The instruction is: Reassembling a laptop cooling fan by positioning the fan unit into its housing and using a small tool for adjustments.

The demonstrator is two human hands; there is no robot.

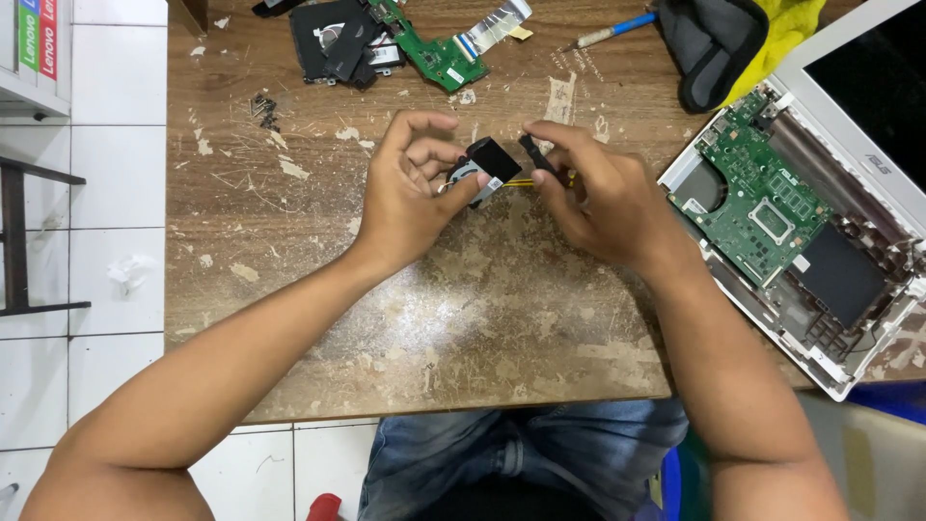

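Head view, looking straight down at a worn wooden table (pixel 318 318) with chipped, scratched finish. Left hand (pixel 410 198) is curled around a small black fan (pixel 479 166), thumb and fingers pinching its edge so the round blade side tilts toward the person, held just above the tabletop near the middle. Right hand (pixel 598 198) is closed on a small black part (pixel 536 154), pinched between thumb and forefinger right beside the fan; whether the two pieces touch I cannot tell. A thin yellow wire (pixel 521 181) runs between the hands, so both stay close together, likely because the wire is short. Both forearms rest low over the near table edge, which looks like a way to steady fine finger work

To the right sits an opened white laptop (pixel 873 125), bottom cover off, green motherboard (pixel 757 198) exposed, angled toward the right hand within easy reach. At the top edge lie a black cover piece (pixel 333 43) and a small green board (pixel 439 58) with a flat ribbon cable (pixel 492 24), set apart from the work spot. A blue-handled screwdriver (pixel 612 34) lies near a grey and yellow cloth bag (pixel 719 43). A few dark screws (pixel 263 108) sit left of the hands. White tiled floor (pixel 116 193) on the left, jeans (pixel 521 453) below the table edge
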